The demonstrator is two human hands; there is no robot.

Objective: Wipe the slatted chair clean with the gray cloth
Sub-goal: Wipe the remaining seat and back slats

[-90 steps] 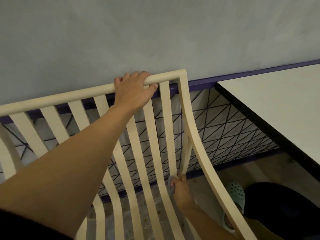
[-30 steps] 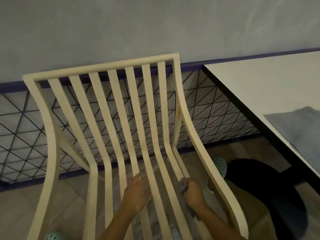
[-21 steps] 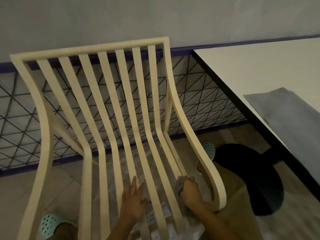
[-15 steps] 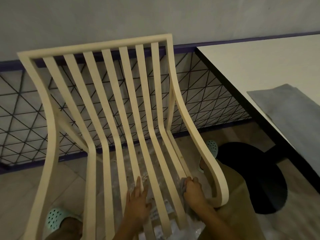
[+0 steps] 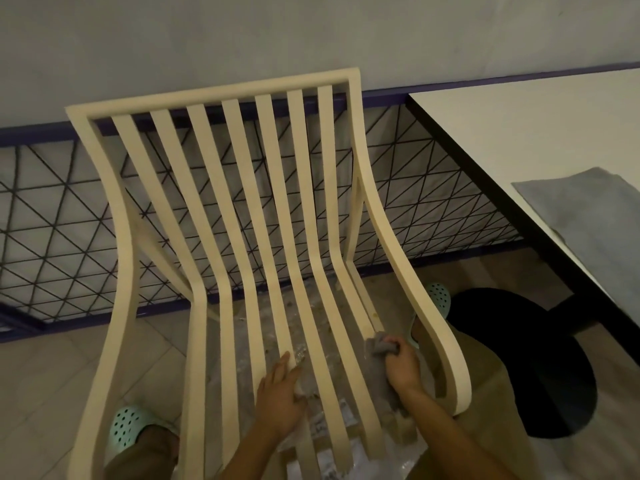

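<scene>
The cream slatted chair [image 5: 239,188] fills the head view, its back toward the wall and its seat slats running down to me. My right hand [image 5: 401,363] grips the bunched gray cloth [image 5: 379,348] against the rightmost seat slats, just inside the right armrest. My left hand [image 5: 280,393] lies on the middle seat slats with its fingers stretched forward, holding nothing.
A white table with a dark edge [image 5: 512,133] stands at the right, with a gray mat [image 5: 588,216] on it and a black round base [image 5: 526,362] below. A black wire grid [image 5: 52,244] lines the wall. Mint clogs [image 5: 126,426] show beside the chair.
My left hand came down from the top rail onto the seat slats. My right hand with the cloth has slid down from the backrest's foot onto the seat slats. The camera view has shifted.
</scene>
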